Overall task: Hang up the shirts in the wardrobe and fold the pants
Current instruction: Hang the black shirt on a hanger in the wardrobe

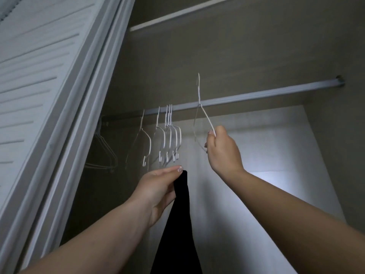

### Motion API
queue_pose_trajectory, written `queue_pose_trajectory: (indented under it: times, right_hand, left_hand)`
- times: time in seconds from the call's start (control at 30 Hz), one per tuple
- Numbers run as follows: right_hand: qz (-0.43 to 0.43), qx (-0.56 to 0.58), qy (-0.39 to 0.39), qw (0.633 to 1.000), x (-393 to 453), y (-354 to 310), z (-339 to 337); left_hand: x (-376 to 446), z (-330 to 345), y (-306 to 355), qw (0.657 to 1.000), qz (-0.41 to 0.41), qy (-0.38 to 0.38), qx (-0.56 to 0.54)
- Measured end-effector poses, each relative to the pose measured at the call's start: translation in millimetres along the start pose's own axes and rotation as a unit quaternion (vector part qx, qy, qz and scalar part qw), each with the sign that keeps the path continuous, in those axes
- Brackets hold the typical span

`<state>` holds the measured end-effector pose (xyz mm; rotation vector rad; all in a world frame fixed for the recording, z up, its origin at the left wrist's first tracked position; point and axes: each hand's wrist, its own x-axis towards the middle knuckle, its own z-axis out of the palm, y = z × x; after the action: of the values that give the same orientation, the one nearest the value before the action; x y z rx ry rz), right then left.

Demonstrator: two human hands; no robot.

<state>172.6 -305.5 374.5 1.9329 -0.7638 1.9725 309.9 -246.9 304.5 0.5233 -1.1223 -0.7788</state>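
Black garment (178, 224), bottom cut off by frame

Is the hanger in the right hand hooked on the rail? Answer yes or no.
No: the right hand holds the white hanger with its hook raised above the rail, not over it.

A metal rail (256, 94) spans the wardrobe, bearing several white wire hangers (169, 133) and, seemingly, darker ones (103, 153) leftward.

Black garment (177, 224), white wire hangers (169, 135), grey rail (266, 93), white louvred door (39, 76)
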Motion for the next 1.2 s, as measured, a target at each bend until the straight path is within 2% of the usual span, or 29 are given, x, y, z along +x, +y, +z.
queue_pose_trajectory:
  times: [0.2, 0.27, 0.33, 0.43, 0.53, 0.67, 0.77, 0.8, 0.87, 0.93, 1.0, 1.03, 1.1, 1.2]
  right_hand:
    - [-0.008, -0.014, -0.033, 0.999, -47, 23, -59]
    - [0.003, -0.010, -0.046, 0.999, -69, 33, -75]
    - [0.019, -0.006, -0.065, 0.998, -94, 44, -86]
    - [0.059, 0.022, -0.087, 0.994, -135, 59, -100]
    - [0.109, 0.057, -0.096, 0.988, -175, 72, -115]
    - [0.172, 0.140, -0.071, 0.973, -224, 77, -129]
    - [0.190, 0.163, -0.062, 0.966, -254, 75, -135]
    - [0.194, 0.171, -0.062, 0.964, -262, 73, -138]
    - [0.209, 0.193, -0.071, 0.956, -276, 71, -143]
    - [0.237, 0.211, -0.084, 0.945, -288, 70, -151]
    - [0.255, 0.225, -0.099, 0.935, -298, 69, -159]
    - [0.261, 0.230, -0.105, 0.932, -302, 69, -163]
    - [0.262, 0.237, -0.112, 0.929, -309, 69, -171]
    - [0.255, 0.237, -0.117, 0.930, -315, 71, -180]
  left_hand:
    - [-4, 24, -33, 0.997, -0.013, -0.001, 0.075]
    - [-5, 30, -44, 0.990, 0.009, -0.010, 0.143]
    - [-5, 34, -54, 0.962, 0.063, -0.024, 0.264]
    - [-10, 33, -65, 0.868, 0.143, -0.071, 0.469]
    - [-17, 31, -78, 0.720, 0.205, -0.144, 0.648]
    - [-30, 24, -99, 0.532, 0.188, -0.209, 0.799]
    - [-39, 17, -118, 0.514, 0.145, -0.196, 0.823]
    - [-42, 14, -123, 0.490, 0.143, -0.189, 0.839]
    - [-52, 7, -131, 0.470, 0.110, -0.169, 0.859]
    - [-61, 0, -137, 0.423, 0.104, -0.172, 0.883]
    - [-67, -12, -141, 0.408, 0.090, -0.168, 0.893]
    - [-68, -17, -142, 0.421, 0.082, -0.156, 0.890]
    - [-71, -24, -143, 0.466, 0.056, -0.138, 0.872]
    - [-75, -36, -145, 0.551, -0.007, -0.094, 0.829]
